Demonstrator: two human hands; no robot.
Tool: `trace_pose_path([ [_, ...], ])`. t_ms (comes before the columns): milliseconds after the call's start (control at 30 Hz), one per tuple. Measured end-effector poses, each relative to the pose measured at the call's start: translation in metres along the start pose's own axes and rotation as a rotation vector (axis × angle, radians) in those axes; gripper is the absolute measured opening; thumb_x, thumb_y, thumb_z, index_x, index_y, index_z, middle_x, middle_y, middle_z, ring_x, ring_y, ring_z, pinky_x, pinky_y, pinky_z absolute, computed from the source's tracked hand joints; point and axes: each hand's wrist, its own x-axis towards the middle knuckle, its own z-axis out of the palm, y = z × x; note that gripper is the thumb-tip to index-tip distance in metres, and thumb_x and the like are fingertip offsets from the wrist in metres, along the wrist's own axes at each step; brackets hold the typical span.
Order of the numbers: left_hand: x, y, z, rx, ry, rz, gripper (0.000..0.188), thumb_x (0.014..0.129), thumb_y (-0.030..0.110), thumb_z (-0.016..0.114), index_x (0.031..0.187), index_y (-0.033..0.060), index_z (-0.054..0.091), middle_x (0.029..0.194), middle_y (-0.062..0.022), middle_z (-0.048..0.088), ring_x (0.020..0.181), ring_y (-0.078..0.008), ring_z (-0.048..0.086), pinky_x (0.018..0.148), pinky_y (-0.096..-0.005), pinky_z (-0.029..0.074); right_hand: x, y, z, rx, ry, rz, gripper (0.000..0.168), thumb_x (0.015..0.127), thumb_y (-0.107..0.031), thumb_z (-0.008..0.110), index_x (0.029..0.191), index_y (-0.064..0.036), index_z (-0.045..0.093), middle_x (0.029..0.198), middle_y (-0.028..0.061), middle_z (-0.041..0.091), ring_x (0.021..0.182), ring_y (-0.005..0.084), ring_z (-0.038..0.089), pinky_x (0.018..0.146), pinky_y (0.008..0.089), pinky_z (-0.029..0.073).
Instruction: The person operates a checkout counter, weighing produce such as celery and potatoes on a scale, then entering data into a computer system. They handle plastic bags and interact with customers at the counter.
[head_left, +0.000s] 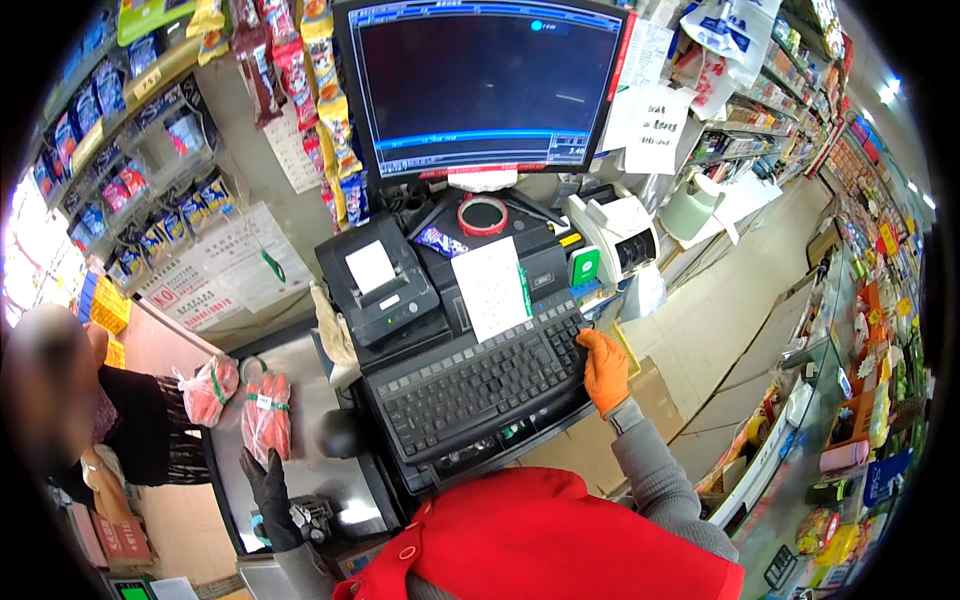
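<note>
My left hand (268, 491), in a black glove, is over the metal counter (322, 480) with its fingers spread. Its fingertips are at the near end of a wrapped bundle of carrots (265, 420), bound with green tape and labelled; whether they touch it I cannot tell. A knotted plastic bag of reddish produce (208, 390) lies beyond. My right hand (606, 367), in an orange glove, rests at the number pad of a black keyboard (480, 382), its fingers bent and partly hidden. A monitor (480, 90) stands lit behind the keyboard.
A receipt printer (379, 281) and a handwritten sheet (491, 289) sit behind the keyboard. A roll of tape (482, 215) lies below the monitor. To the right are a banknote counter (619, 232) and a green kettle (691, 206). Another person (142, 427) stands across the counter at left.
</note>
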Motion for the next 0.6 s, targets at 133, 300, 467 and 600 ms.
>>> trace_pose_path([
  [133, -0.007, 0.014, 0.006, -0.223, 0.009, 0.117, 0.076, 0.092, 0.035, 0.060, 0.148, 0.0006, 0.021, 0.155, -0.0202, 0.015, 0.145, -0.0269, 0.011, 0.115, -0.0367, 0.012, -0.001, -0.001, -0.002, 0.043, 0.051, 0.066, 0.041, 0.078, 0.010, 0.048, 0.117, -0.003, 0.053, 0.103, 0.0132, 0.065, 0.096, 0.0323, 0.061, 0.084, 0.0393, 0.048],
  [300, -0.015, 0.033, 0.003, -0.227, -0.003, 0.111, 0.075, 0.092, 0.033, 0.061, 0.148, 0.0008, 0.022, 0.155, -0.0186, 0.018, 0.144, -0.0253, 0.014, 0.114, -0.0347, 0.013, -0.012, 0.001, -0.004, -0.002, 0.118, 0.147, 0.056, 0.083, 0.005, 0.050, 0.136, -0.006, 0.040, 0.120, 0.0152, 0.059, 0.107, 0.0312, 0.058, 0.090, 0.0385, 0.046],
  [467, -0.017, 0.020, 0.002, -0.272, -0.001, 0.123, 0.075, 0.093, 0.034, 0.060, 0.148, 0.0000, 0.023, 0.154, -0.0183, 0.019, 0.143, -0.0248, 0.015, 0.114, -0.0340, 0.013, -0.024, -0.013, -0.004, 0.137, 0.059, 0.381, 0.068, 0.085, -0.002, 0.057, 0.146, -0.005, 0.027, 0.141, 0.0194, 0.041, 0.119, 0.0326, 0.051, 0.099, 0.0378, 0.041],
  [600, -0.030, 0.035, 0.001, -0.314, -0.054, 0.128, 0.075, 0.093, 0.033, 0.060, 0.147, -0.0026, 0.022, 0.154, -0.0181, 0.019, 0.143, -0.0245, 0.014, 0.115, -0.0339, 0.013, -0.040, -0.015, -0.012, 0.044, -0.020, 0.311, 0.074, 0.084, -0.009, 0.063, 0.147, -0.004, 0.024, 0.145, 0.0239, 0.033, 0.133, 0.0372, 0.036, 0.106, 0.0392, 0.034],
])
